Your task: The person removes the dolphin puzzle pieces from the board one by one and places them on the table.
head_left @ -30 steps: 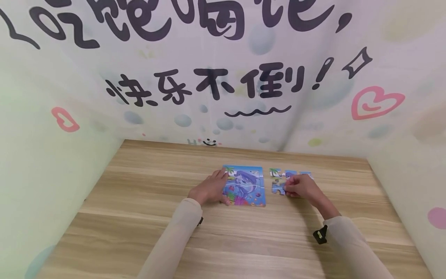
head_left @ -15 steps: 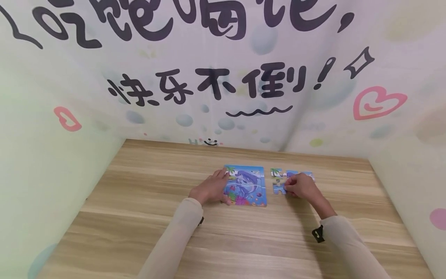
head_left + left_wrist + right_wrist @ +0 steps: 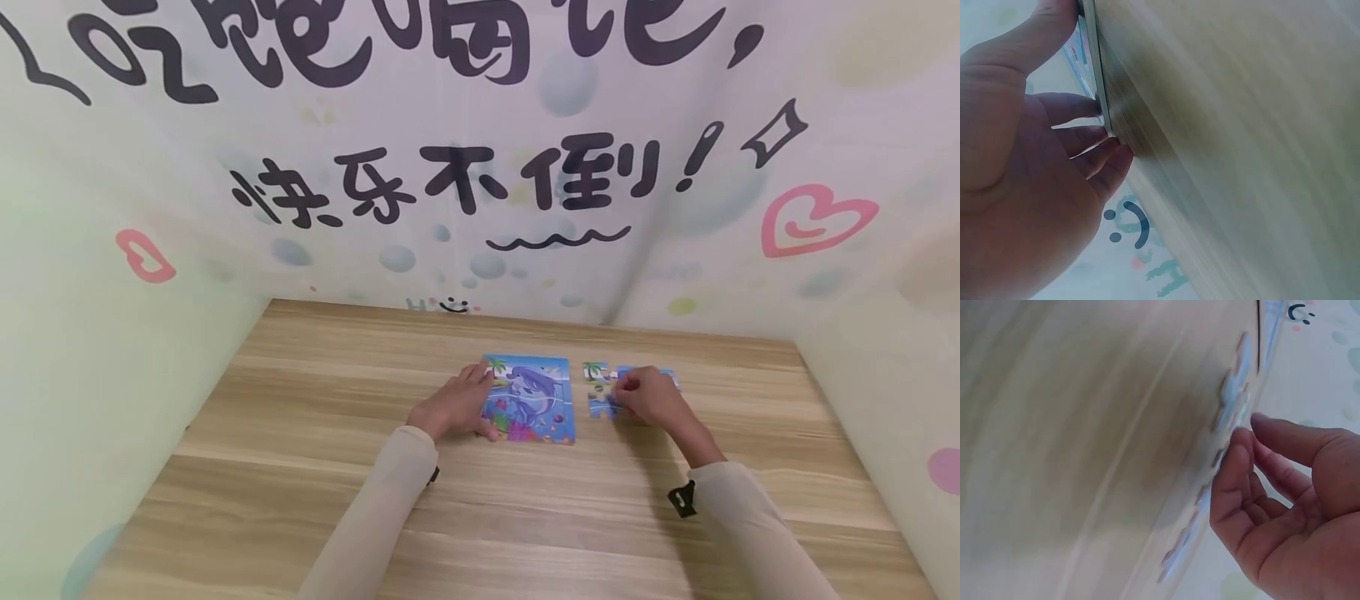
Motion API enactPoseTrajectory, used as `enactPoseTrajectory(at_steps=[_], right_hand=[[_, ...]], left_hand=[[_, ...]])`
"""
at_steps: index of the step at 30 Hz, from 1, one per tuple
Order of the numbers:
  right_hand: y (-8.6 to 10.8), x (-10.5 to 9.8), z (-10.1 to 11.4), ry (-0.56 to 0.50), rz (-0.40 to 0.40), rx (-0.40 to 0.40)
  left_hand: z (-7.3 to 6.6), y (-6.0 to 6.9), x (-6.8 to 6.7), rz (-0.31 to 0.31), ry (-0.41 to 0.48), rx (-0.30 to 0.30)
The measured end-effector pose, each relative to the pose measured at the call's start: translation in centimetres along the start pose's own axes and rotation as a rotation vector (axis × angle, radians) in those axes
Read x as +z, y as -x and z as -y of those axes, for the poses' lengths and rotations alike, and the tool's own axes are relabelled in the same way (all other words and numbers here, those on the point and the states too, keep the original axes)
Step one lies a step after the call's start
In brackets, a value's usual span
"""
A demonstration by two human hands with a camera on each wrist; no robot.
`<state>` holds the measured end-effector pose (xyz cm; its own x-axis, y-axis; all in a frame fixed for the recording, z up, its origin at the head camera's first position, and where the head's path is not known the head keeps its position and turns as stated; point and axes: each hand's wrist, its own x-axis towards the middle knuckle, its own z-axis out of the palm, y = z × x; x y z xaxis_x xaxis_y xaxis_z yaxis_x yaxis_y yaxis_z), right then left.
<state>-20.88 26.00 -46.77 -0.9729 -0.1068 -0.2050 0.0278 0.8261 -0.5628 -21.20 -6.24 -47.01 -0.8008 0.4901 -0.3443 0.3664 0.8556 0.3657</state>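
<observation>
A square puzzle board (image 3: 528, 400) with a dolphin picture lies flat on the table. My left hand (image 3: 456, 407) rests on its left side, fingers spread; the left wrist view shows the thumb and fingertips of this hand (image 3: 1041, 162) along the board's edge (image 3: 1094, 69). Right of the board, loose puzzle pieces (image 3: 602, 407) lie close together. Over them my right hand (image 3: 648, 396) has bent fingers touching a piece. In the right wrist view, thumb and index tips of that hand (image 3: 1291, 494) stand slightly apart beside the pieces (image 3: 1175, 553); the hand partly hides the pieces from above.
The wooden table (image 3: 487, 525) reaches back to a white wall sheet (image 3: 375, 267) with black writing and coloured drawings. Pale side panels stand at the left and right. A black strap piece (image 3: 682, 499) is at the right wrist.
My right hand has shifted slightly upward over the pieces, its thumb and index finger lifting a little. My left hand stays on the board. The view has moved slightly.
</observation>
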Motion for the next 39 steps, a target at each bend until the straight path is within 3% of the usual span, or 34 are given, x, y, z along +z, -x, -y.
enactPoseTrajectory(at_steps=[3,9,16,22,29,39], right_hand=[[-0.3,0.3,0.8,0.014,-0.034,-0.017],[-1.0,2.3,3.0,0.016,-0.059,-0.136],[-1.7,4.6,5.7,-0.009,0.014,-0.234],[-2.1,5.9,7.2,0.052,0.102,-0.240],[-2.1,6.2,8.5,0.170,0.110,-0.198],[-2.2,6.5,9.1,0.137,0.099,-0.137]], left_hand=[[0.1,0.0,0.0,-0.003,-0.001,0.001],[0.0,0.1,0.1,0.002,0.011,-0.004],[0.0,0.2,0.1,0.009,0.019,-0.010],[0.0,0.1,0.0,0.009,0.022,-0.008],[0.0,0.0,0.0,0.003,-0.001,0.000],[0.0,-0.1,0.2,0.003,-0.004,-0.012]])
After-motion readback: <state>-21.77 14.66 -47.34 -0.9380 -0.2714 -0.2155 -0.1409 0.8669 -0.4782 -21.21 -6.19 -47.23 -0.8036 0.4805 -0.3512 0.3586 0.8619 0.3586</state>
